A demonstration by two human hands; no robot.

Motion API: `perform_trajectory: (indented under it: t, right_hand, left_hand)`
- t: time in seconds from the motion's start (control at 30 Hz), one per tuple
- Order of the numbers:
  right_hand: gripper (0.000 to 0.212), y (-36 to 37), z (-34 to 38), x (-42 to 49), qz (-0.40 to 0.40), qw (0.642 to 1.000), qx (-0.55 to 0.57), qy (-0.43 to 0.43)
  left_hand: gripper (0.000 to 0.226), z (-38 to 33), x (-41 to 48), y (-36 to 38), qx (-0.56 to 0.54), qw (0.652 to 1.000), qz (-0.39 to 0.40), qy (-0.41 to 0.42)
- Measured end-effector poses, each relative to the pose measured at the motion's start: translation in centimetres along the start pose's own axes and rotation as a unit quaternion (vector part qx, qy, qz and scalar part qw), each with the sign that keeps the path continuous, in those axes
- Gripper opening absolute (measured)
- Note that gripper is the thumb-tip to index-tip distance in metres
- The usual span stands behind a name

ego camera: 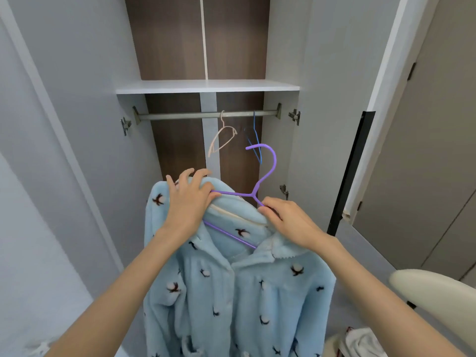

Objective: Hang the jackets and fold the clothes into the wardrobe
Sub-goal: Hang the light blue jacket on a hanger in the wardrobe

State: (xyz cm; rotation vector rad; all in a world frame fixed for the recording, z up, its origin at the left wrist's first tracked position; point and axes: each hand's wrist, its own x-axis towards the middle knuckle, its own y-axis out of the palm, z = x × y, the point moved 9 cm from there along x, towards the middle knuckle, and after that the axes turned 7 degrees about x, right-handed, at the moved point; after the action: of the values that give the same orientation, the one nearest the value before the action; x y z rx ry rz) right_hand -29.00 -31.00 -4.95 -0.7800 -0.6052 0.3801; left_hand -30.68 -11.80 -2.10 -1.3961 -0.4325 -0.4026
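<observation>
— Fleece jacket (pixel 231 292), pale blue with little cotton-boll prints: where's it being held right now?
— It's draped on a purple hanger (pixel 268 161) and held up in front of the open wardrobe (pixel 175 150), below the rail (pixel 180 115), not hooked on yet. The hook is seen pointing up.
— And the hands?
— One shoulder of the jacket is gripped by the left hand (pixel 190 199), fingers curled over the fleece right at the hanger arm. The other hanger arm is pinched by the right hand (pixel 288 220), thumb and fingers closed on it by the collar.
— Anything else spotted?
— A cream hanger (pixel 221 140) and a blue hanger (pixel 255 143) are hung on the rail side by side, under a white shelf (pixel 206 86). White cloth (pixel 360 341) is seen low on the right.
</observation>
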Motion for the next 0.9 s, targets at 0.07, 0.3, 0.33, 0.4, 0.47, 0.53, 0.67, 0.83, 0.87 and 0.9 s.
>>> perform_trajectory:
  t: [0.07,0.3,0.33,0.4,0.47,0.53,0.67,0.83,0.87,0.9]
  right_hand:
    - [0.032,0.4,-1.2,1.6,-0.006,0.999,0.047,0.01]
    - [0.03,1.0,-4.5,9.7,-0.013,0.983,0.18,0.019]
    - [0.03,1.1,-4.9,11.1,-0.008,0.98,0.196,0.018]
    - [0.027,1.7,-5.8,13.9,0.005,0.973,0.228,0.019]
    - [0.025,2.5,-6.3,16.9,0.017,0.967,0.252,0.018]
    - [0.025,3.4,-6.4,19.8,0.028,0.961,0.273,0.016]
    - [0.027,5.7,-6.4,24.9,0.042,0.956,0.291,0.017]
    - [0.026,9.9,-7.6,31.4,0.07,0.954,0.283,0.073]
    - [0.029,10.9,-7.8,33.0,0.075,0.952,0.283,0.088]
    - [0.03,11.7,-8.0,34.6,0.071,0.949,0.291,0.102]
  left_hand:
    - [0.03,0.2,1.6,1.4,0.005,1.0,-0.006,0.004]
    - [0.032,2.1,8.4,5.7,-0.173,0.983,-0.055,-0.017]
    - [0.041,2.9,9.4,6.4,-0.191,0.979,-0.061,-0.049]
    - [0.057,5.4,10.9,7.9,-0.204,0.965,-0.074,-0.149]
    - [0.056,8.2,11.6,9.9,-0.218,0.939,-0.068,-0.257]
    - [0.041,10.1,12.8,12.1,-0.245,0.924,-0.035,-0.292]
    - [0.024,12.2,16.6,13.0,-0.282,0.926,-0.042,-0.248]
    - [0.008,13.0,21.8,13.5,-0.361,0.912,-0.061,-0.183]
    - [0.007,13.7,22.7,14.5,-0.381,0.905,-0.058,-0.182]
    - [0.006,14.8,23.4,15.6,-0.399,0.894,-0.058,-0.195]
